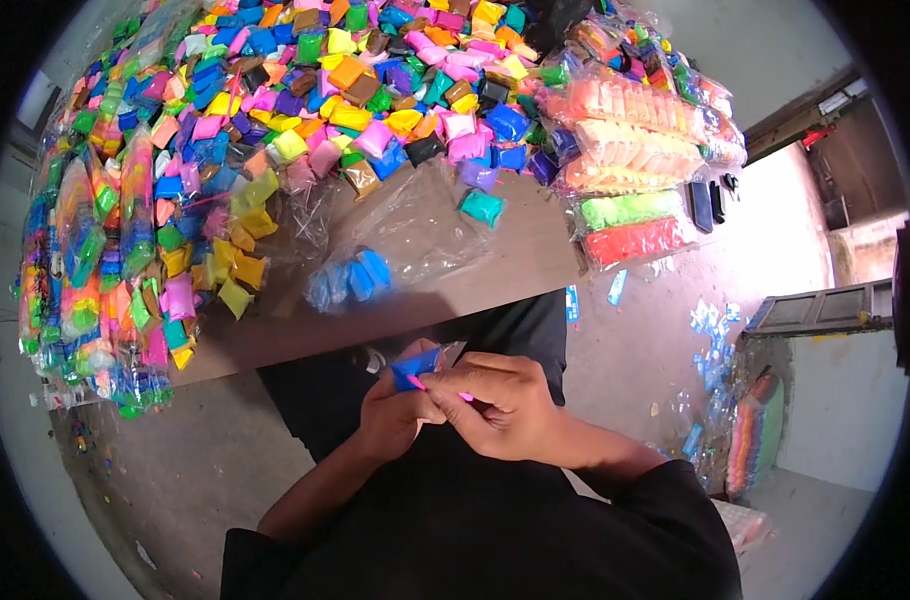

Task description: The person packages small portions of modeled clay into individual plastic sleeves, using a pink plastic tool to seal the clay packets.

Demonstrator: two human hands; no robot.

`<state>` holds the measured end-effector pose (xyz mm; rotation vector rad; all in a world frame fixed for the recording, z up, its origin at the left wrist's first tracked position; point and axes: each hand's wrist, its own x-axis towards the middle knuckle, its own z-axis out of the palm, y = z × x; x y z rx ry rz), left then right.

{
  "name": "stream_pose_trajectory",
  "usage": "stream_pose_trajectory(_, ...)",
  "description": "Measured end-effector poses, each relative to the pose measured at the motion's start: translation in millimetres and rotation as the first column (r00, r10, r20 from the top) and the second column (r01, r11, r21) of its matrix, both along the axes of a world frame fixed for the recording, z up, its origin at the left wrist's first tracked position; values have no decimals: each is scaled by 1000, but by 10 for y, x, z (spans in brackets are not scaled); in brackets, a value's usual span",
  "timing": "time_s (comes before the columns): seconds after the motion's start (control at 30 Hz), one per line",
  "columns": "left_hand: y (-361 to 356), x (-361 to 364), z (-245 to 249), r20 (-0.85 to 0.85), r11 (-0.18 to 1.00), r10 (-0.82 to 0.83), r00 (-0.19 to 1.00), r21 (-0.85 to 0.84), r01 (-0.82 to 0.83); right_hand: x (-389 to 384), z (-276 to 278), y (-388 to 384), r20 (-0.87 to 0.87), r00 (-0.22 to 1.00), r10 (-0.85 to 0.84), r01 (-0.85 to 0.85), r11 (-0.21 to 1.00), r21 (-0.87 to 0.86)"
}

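Note:
Over my lap, my left hand point(387, 420) is closed on a small blue packet point(405, 372), held between thumb and fingers. My right hand point(510, 405) pinches a thin pink stick point(466, 397), its far end lying against the packet. Clear film shows at the packet's upper right. Just beyond my hands, near the table edge, a clear plastic bag point(425, 225) lies with several blue packets point(360, 277) at its near end. A teal packet point(482, 208) rests to the right of that bag.
A large heap of colourful small packets point(350, 75) covers the far part of the table point(540, 235). Filled bags point(630, 150) of orange, green and red packets are stacked at right, beside a dark phone-like object point(700, 206). Blue-and-white wrappers point(715, 345) litter the floor.

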<state>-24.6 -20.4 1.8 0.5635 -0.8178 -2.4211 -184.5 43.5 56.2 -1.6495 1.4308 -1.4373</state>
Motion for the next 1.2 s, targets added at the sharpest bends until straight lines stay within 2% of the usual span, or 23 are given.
stream_pose_trajectory(0.07,-10,26,-75,-39,991,-33,999,-134,27,-24,-12,-24,-19,999,-38,38,999,5)
stream_pose_trajectory(0.1,-13,25,-67,-40,990,-32,999,-135,27,-29,-3,-29,-30,998,-52,53,998,28)
stream_pose_trajectory(0.17,-19,30,-41,-26,996,-15,1000,82,17,17,3,-14,-49,998,-29,28,999,-19)
stream_pose_trajectory(0.2,-19,48,-40,-26,996,-15,1000,83,17,31,3,-2,-68,998,-9,4,998,-63)
stream_pose_trajectory(0.27,-20,96,-44,-38,969,-68,997,234,75,-61,-56,-46,-87,995,-43,40,998,-42)
stream_pose_trajectory(0.33,-17,70,-10,-37,970,-58,998,234,65,-72,-72,-55,-107,992,-73,71,997,-23)
stream_pose_trajectory(0.4,-18,70,-10,-35,971,-48,998,234,55,-24,-58,-15,-91,995,36,-42,997,-71)
stream_pose_trajectory(0.47,-23,60,-47,-22,990,-54,998,126,57,-11,-78,-41,-93,995,20,-30,994,-105)
stream_pose_trajectory(0.5,-21,54,-40,-22,990,-54,998,127,57,-17,-87,-54,-104,995,-2,-8,995,-98)
stream_pose_trajectory(0.6,-33,51,-18,2,984,-19,1000,176,18,7,-74,-38,-120,993,-5,-6,996,-88)
stream_pose_trajectory(0.7,-44,96,-35,18,975,-67,998,213,62,-50,-65,-61,-145,989,-17,9,999,-54)
stream_pose_trajectory(0.8,-28,75,-56,-69,961,-71,995,262,87,-57,-47,-62,-137,990,-40,41,999,2)
stream_pose_trajectory(0.87,16,-5,-21,69,992,42,997,113,-50,-5,-43,-25,-120,993,23,-28,999,-40)
stream_pose_trajectory(0.9,-4,-1,-36,68,993,41,997,112,-48,-40,-101,-35,-156,987,25,-28,1000,-15)
stream_pose_trajectory(0.97,-49,33,-84,39,978,-40,998,207,31,-33,-125,-41,-174,985,3,-5,1000,-13)
stream_pose_trajectory(1.1,-56,23,-65,77,987,-32,997,160,19,-50,-90,-98,-204,978,-40,42,999,3)
stream_pose_trajectory(1.17,-93,39,-85,-70,961,-149,986,223,161,-108,-91,-160,-170,982,-85,93,995,39)
stream_pose_trajectory(1.2,-95,19,-21,-70,961,-150,986,223,162,-130,-92,-174,-139,982,-130,142,987,78)
